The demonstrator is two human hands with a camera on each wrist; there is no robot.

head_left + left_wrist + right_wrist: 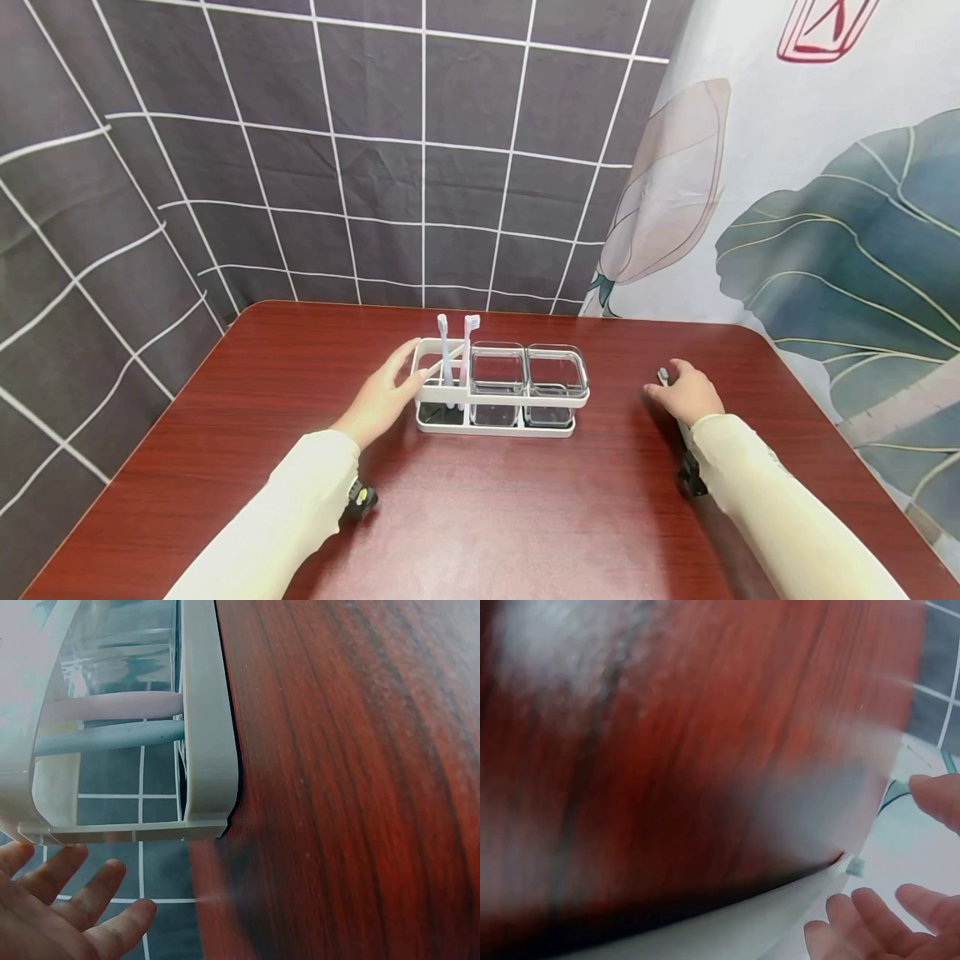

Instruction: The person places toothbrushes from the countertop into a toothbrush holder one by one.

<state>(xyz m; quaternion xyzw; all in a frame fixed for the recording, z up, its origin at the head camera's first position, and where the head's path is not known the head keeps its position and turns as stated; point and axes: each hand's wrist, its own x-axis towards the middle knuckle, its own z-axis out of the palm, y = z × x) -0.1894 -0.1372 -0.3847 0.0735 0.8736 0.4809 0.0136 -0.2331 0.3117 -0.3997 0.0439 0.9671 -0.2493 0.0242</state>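
Note:
A white toothbrush rack [442, 432] stands on the table, with two clear square cups [498, 367] in its middle and right slots. A blue toothbrush [446, 358] and a pink toothbrush [466, 354] lean in the left slot. My left hand [382, 400] is at the rack's left end, its fingers spread and fingertips right at the frame [112, 834]. To the right, my right hand [686, 396] hovers over a white toothbrush with a grey head [663, 377] lying on the table. In the right wrist view its fingers [877, 922] are parted, with nothing between them.
The reddish-brown wooden table [495, 517] has rounded far corners. A dark grey curtain with white grid lines [375, 183] hangs behind and to the left. A leaf-patterned white curtain [750, 275] hangs to the right. Dark wrist devices [362, 498] sit under both sleeves.

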